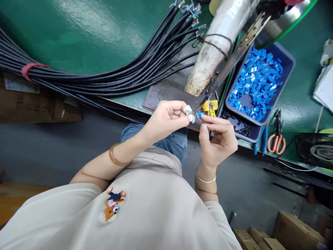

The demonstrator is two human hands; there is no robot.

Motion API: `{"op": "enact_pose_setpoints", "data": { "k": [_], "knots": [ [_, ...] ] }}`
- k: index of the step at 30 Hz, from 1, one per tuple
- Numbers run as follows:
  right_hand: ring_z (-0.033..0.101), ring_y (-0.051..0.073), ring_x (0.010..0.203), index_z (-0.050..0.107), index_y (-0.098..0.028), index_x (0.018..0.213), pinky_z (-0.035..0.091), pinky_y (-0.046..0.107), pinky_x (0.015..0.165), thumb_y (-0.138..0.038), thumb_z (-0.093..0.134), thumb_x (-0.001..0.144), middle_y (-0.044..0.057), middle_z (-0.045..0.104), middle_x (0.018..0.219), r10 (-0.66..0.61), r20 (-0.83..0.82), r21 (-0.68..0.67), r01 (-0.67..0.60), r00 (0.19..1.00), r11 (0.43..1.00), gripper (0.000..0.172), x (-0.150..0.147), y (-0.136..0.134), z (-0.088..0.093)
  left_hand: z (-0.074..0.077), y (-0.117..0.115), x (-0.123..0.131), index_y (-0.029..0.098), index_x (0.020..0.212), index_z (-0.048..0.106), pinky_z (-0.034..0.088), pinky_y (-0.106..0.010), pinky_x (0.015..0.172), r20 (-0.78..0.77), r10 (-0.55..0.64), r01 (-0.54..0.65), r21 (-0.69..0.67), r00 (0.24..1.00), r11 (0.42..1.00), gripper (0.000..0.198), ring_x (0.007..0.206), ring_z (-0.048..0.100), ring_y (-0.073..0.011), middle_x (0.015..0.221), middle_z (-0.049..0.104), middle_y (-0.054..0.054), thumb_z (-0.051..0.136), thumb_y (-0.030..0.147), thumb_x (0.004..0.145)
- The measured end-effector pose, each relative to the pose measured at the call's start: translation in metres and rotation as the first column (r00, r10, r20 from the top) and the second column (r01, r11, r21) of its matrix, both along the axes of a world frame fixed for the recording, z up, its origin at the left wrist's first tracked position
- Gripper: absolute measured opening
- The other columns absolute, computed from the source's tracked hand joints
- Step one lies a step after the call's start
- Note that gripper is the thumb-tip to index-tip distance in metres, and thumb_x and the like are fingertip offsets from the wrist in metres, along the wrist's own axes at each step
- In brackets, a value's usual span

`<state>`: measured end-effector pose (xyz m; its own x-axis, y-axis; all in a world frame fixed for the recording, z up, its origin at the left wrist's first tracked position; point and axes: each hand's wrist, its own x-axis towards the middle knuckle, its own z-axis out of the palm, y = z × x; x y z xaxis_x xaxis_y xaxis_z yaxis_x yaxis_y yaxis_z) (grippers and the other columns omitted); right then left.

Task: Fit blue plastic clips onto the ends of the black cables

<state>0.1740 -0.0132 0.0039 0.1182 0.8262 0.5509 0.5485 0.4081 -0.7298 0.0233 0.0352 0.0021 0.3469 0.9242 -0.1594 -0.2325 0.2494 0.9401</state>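
My left hand [170, 118] is closed, thumb and forefinger brought together, with white material [187, 110] that looks like tape at the fingertips. Whether anything sits between those fingers is too small to make out. Close by on the right, my right hand [218, 137] pinches a small blue connector [199, 115] at its fingertips. The connector points toward the left hand, with a narrow gap between them. Both hands are just above the near edge of a dark board [166, 92]. A yellow piece [210, 106] lies behind the right fingers.
Black cables [104, 81] with stripped coloured ends lie bundled across the green table [85, 31]. A plastic-wrapped tube [221, 41] slants down over the board. Right stand a bin [288, 66] of blue connectors [260, 76], a lower tray [253, 137] of black pieces and orange-handled pliers [276, 142].
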Motion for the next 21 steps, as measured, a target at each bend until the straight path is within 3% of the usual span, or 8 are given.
{"op": "enact_pose_setpoints", "data": {
  "k": [5,14,21],
  "knots": [
    [0.071,0.018,0.088,0.059,-0.023,0.083,0.06,0.038,0.078,-0.014,0.064,0.085,0.002,0.073,0.095,0.014,0.026,-0.005,-0.014,1.0,1.0,0.01,0.0014,0.002,-0.0013,-0.003,0.0005,-0.0005,0.014,0.062,0.063,0.031,-0.02,0.047,-0.072,0.028,-0.025,0.047,0.997,0.999,0.016,0.055,0.043,-0.0072,0.058,0.051,0.001,0.069,0.023,0.075],
    [0.072,0.017,0.087,0.056,-0.024,0.082,0.061,0.037,0.075,-0.015,0.063,0.085,0.002,0.073,0.094,0.049,0.093,-0.017,-0.047,0.995,0.999,0.012,0.0049,0.0051,-0.0018,-0.0031,0.0031,-0.001,0.014,0.059,0.062,0.032,-0.02,0.048,-0.091,0.039,-0.033,0.061,0.995,0.998,0.019,0.053,0.043,-0.0066,0.056,0.051,0.002,0.07,0.022,0.074],
    [0.071,0.016,0.084,0.058,-0.023,0.082,0.06,0.034,0.073,-0.011,0.065,0.083,0.001,0.073,0.092,0.065,0.052,0.031,-0.067,0.997,0.997,0.014,0.0041,0.0085,-0.0028,0.0008,0.004,0.0005,0.014,0.06,0.063,0.036,-0.019,0.05,-0.087,0.028,-0.023,0.049,0.996,0.999,0.014,0.054,0.046,-0.0069,0.057,0.053,0.001,0.068,0.018,0.072]
  ]
}}
